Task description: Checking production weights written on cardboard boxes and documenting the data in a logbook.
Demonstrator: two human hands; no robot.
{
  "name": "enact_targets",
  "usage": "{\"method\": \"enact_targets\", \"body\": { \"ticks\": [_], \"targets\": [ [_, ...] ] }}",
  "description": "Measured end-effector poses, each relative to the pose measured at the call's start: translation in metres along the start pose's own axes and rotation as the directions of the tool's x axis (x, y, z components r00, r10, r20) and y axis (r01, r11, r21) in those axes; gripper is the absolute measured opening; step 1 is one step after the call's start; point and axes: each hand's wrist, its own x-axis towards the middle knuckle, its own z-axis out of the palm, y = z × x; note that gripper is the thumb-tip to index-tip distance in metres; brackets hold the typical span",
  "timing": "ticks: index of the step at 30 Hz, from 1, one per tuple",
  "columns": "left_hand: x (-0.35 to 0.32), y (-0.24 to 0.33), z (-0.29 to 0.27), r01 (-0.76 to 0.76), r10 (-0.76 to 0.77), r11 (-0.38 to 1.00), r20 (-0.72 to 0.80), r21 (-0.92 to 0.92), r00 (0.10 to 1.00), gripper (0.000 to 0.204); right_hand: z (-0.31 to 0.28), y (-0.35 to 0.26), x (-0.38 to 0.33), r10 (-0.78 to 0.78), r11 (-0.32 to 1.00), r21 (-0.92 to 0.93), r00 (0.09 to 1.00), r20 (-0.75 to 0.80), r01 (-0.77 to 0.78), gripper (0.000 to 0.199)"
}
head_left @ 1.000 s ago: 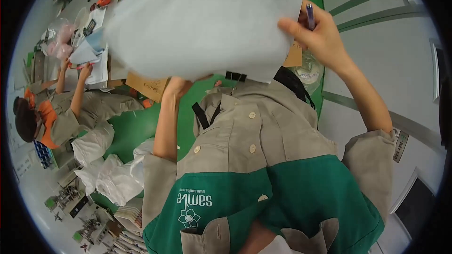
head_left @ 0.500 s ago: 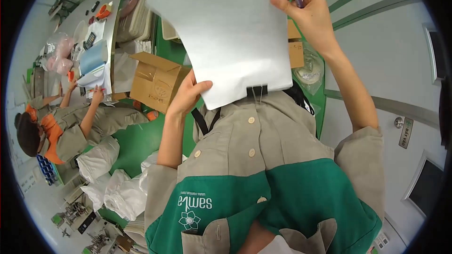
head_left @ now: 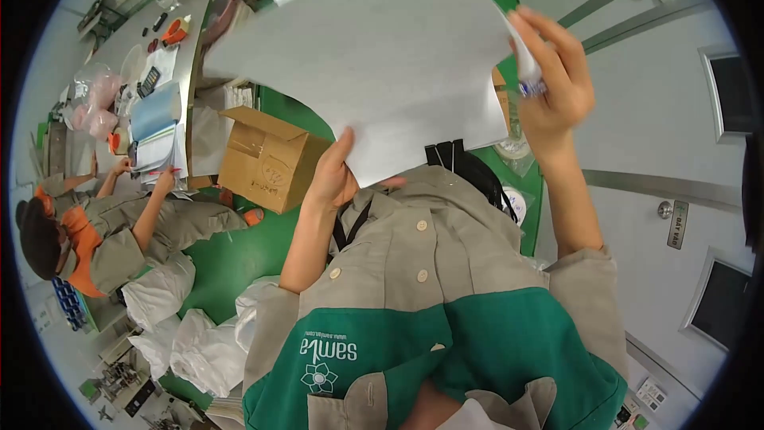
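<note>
White sheets of paper (head_left: pixel 398 56) spread in front of me, bent and partly lifted. A black binder clip (head_left: pixel 444 154) grips their near edge, close to my waist. My left hand (head_left: pixel 333 177) is closed on the near left corner, its thumb on top and fingers underneath. At the right edge my right hand (head_left: pixel 561 84) is closed around a pen (head_left: pixel 532 87) with a blue and clear end. The curled edge of a sheet lies against its fingers. Any writing on the paper is not visible from here.
A cardboard box (head_left: pixel 270 161) stands open on the green floor (head_left: pixel 231 251) to the left. Beyond it, another person (head_left: pixel 119 223) handles papers at a metal table (head_left: pixel 187 64). White sacks (head_left: pixel 203 350) lie nearer me; a door (head_left: pixel 637 271) is at the right.
My right hand has moved right and down with the pen, and the upper sheet now bends, baring paper behind it. My left hand still holds the corner, slightly further right and lower.
</note>
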Motion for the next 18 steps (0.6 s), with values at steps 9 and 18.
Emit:
{"method": "enact_targets", "body": {
  "ticks": [9, 18],
  "targets": [
    [0.016, 0.045, -0.018, -0.242, 0.315, 0.923, 0.225, -0.301, 0.922, 0.052, -0.051, -0.042, -0.058, -0.075, 0.845, 0.514, 0.919, 0.388, -0.148, 0.026],
    [0.047, 0.037, -0.073, -0.373, 0.382, 0.893, 0.014, 0.251, 0.924, 0.041, -0.055, -0.059, -0.095, -0.079, 0.87, 0.459, 0.868, 0.491, -0.181, 0.02]
  ]
}}
